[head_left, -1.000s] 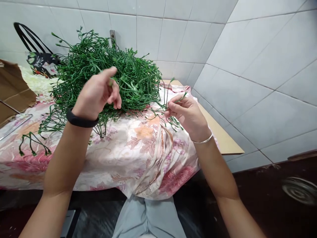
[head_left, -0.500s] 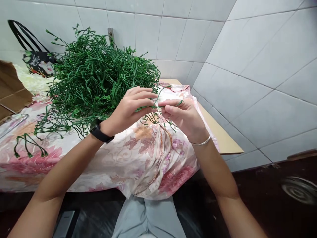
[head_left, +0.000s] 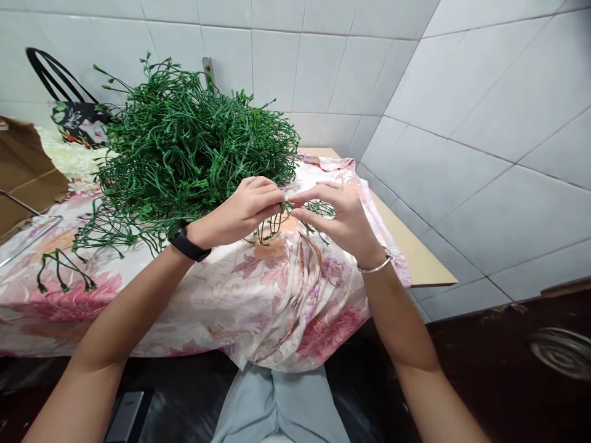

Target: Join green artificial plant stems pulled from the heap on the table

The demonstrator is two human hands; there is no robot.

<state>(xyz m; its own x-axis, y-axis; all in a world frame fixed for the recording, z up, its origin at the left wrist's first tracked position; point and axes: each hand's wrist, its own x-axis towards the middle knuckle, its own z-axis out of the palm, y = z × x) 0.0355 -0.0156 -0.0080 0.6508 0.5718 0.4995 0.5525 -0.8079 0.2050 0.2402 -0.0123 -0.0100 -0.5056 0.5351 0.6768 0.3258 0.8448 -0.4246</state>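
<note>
– The hands?
– The left hand (head_left: 249,206) pinches a green stem (head_left: 287,206) near the front right of the green pile (head_left: 198,141). Thumb and forefinger of the right hand (head_left: 342,215) are parted at that stem; whether they touch it, I can't tell.
– And farther out?
– Loose stems (head_left: 324,209) on the floral cloth (head_left: 207,311), in front of the pile. Left of it, cream flowers (head_left: 69,157) and a patterned bag (head_left: 83,122); right of it, the bare tabletop (head_left: 415,255).

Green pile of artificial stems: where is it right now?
In the head view, the green pile of artificial stems stands left of centre on the pink-and-white floral cloth, just beyond the left hand.
</note>
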